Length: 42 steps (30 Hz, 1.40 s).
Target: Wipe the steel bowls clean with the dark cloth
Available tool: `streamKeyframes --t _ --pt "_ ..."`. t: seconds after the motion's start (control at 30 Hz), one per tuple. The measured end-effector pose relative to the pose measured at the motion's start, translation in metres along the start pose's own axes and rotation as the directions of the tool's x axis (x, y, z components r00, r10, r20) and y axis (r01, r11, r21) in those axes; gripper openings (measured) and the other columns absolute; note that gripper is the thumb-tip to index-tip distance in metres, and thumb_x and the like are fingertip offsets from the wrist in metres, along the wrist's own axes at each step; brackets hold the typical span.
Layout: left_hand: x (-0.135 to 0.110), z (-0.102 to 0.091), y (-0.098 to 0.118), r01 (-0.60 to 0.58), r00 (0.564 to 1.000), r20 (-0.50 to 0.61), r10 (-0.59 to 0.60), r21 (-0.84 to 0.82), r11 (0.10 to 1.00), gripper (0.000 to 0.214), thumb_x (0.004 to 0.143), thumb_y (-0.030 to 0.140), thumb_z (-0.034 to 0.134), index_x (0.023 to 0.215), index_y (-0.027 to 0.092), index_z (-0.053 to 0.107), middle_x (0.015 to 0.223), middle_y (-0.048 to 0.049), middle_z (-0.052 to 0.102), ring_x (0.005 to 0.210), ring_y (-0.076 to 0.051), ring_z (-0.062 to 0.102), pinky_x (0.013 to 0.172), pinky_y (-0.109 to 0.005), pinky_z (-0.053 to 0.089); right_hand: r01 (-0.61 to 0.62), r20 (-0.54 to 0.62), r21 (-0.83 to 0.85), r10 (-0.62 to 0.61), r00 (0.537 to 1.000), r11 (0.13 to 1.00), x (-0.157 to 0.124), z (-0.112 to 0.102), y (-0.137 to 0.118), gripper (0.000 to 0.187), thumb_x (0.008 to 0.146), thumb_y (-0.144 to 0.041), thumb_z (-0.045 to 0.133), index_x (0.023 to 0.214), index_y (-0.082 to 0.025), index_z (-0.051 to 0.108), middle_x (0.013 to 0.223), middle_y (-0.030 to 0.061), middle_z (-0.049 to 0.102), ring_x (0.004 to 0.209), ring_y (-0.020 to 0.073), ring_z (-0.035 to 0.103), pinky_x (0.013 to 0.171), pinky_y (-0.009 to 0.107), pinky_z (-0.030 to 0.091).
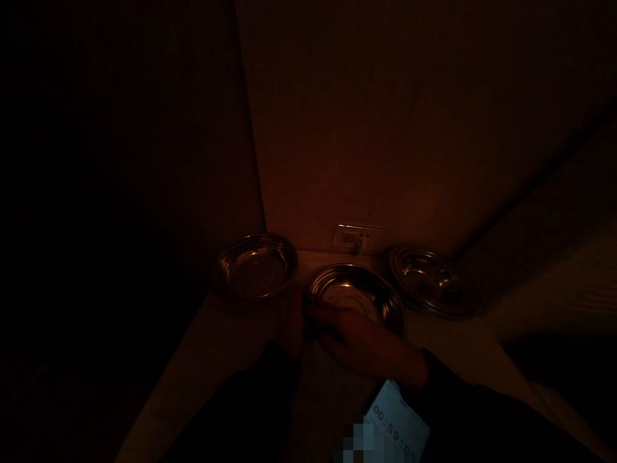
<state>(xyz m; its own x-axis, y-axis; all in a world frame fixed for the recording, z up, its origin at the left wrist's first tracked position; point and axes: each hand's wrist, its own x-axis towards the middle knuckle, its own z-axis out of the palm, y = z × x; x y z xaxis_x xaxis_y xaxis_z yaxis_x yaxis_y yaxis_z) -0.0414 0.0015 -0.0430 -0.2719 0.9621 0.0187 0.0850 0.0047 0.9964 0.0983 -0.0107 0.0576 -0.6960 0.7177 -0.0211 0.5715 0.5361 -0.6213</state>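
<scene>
The scene is very dark. My right hand (361, 341) reaches in over the near left rim of a shiny metal bowl (348, 289), its fingers bent together beside a dark gap. What they hold, if anything, is lost in shadow. Close by on the left, my left hand (291, 325) shows as a faint reddish shape near the same rim, with its fingers too dim to make out. Another metal bowl (258, 267) stands to the left of both hands. Right of the middle bowl sit what look like several stacked metal dishes (429, 280).
A wall socket (357, 236) with something plugged in is set in the back panel behind the bowls. Below my right wrist a lit phone (398, 418) shows a timer. The wooden tabletop (207, 347) ends in a slanting edge on the left.
</scene>
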Motion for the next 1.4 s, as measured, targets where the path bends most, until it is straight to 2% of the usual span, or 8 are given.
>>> streamKeyframes --t 0.1,0.27,0.5,0.67,1.0,1.13,1.27,1.4 --pt "-0.003 0.001 0.014 0.013 1.0 0.009 -0.014 0.09 0.996 0.032 0.071 0.022 0.057 0.098 0.023 0.073 0.115 -0.0081 0.071 0.114 -0.028 0.061 0.105 -0.043 0.041 0.021 0.053 -0.025 -0.02 0.998 0.999 -0.012 -0.003 -0.006 0.037 0.088 -0.013 0.047 0.121 -0.021 0.063 0.13 0.009 0.06 0.112 0.02 0.061 0.096 0.031 0.047" --pt "0.0 0.004 0.031 0.145 0.985 0.108 -0.136 -0.082 0.986 0.028 0.076 0.032 0.056 0.091 0.018 0.074 0.101 -0.0085 0.076 0.101 -0.026 0.068 0.094 -0.041 0.05 0.058 0.088 -0.095 -0.049 0.995 0.994 -0.026 -0.004 -0.006 0.042 0.084 -0.01 0.051 0.123 -0.022 0.061 0.132 0.0088 0.057 0.116 0.0217 0.059 0.099 0.033 0.046" --pt "0.0 0.007 0.03 0.111 0.99 0.093 -0.104 -0.08 0.991 0.036 0.079 0.037 0.056 0.1 0.012 0.073 0.106 -0.0119 0.075 0.102 -0.026 0.068 0.095 -0.041 0.05 0.106 0.181 -0.123 -0.083 0.98 0.987 -0.052 -0.014 -0.003 0.045 0.086 -0.006 0.048 0.124 -0.026 0.061 0.125 0.0057 0.063 0.116 0.0194 0.059 0.099 0.032 0.045" --pt "0.003 0.002 0.038 0.104 0.992 0.078 -0.103 0.001 0.995 0.035 0.08 0.032 0.054 0.101 0.012 0.074 0.107 -0.0104 0.075 0.104 -0.026 0.067 0.097 -0.041 0.048 0.13 0.105 -0.079 -0.122 0.987 0.988 -0.047 0.003 -0.005 0.047 0.089 -0.01 0.049 0.134 -0.022 0.053 0.13 0.009 0.06 0.116 0.0185 0.059 0.097 0.029 0.048" --pt "0.011 -0.001 0.035 0.111 0.991 0.086 -0.107 -0.041 0.993 0.033 0.078 0.034 0.057 0.098 0.013 0.074 0.104 -0.009 0.076 0.103 -0.026 0.067 0.094 -0.038 0.049 0.255 0.165 -0.349 -0.209 0.964 0.902 -0.074 0.012 0.013 0.055 0.088 -0.004 0.048 0.14 -0.021 0.047 0.14 0.0113 0.055 0.122 0.0255 0.056 0.101 0.04 0.049" --pt "0.006 -0.001 0.043 0.194 0.976 0.095 -0.194 0.008 0.981 0.035 0.083 0.037 0.051 0.095 0.013 0.074 0.1 -0.0091 0.076 0.099 -0.025 0.068 0.09 -0.037 0.051 0.214 0.085 -0.458 -0.198 0.977 0.863 -0.066 0.03 0.016 0.056 0.088 -0.005 0.049 0.143 -0.017 0.042 0.139 0.015 0.055 0.12 0.0288 0.057 0.096 0.043 0.053" --pt "0.0 0.004 0.041 0.167 0.973 0.16 -0.168 0.023 0.986 0.038 0.087 0.035 0.045 0.105 0.015 0.072 0.113 -0.0089 0.073 0.109 -0.024 0.065 0.097 -0.036 0.048 0.12 -0.063 -0.482 -0.171 0.983 0.868 -0.054 0.037 0.021 0.06 0.088 -0.003 0.049 0.145 -0.015 0.036 0.14 0.0173 0.053 0.118 0.029 0.058 0.095 0.042 0.054" --pt "0.002 0.008 0.029 0.144 0.987 0.072 -0.145 0.021 0.989 0.038 0.083 0.028 0.052 0.115 0.013 0.067 0.123 -0.0115 0.068 0.116 -0.025 0.062 0.102 -0.04 0.045 0.111 -0.093 -0.455 -0.171 0.981 0.883 -0.043 0.035 0.016 0.058 0.087 -0.002 0.051 0.143 -0.012 0.039 0.142 0.0189 0.05 0.123 0.029 0.054 0.099 0.041 0.051"
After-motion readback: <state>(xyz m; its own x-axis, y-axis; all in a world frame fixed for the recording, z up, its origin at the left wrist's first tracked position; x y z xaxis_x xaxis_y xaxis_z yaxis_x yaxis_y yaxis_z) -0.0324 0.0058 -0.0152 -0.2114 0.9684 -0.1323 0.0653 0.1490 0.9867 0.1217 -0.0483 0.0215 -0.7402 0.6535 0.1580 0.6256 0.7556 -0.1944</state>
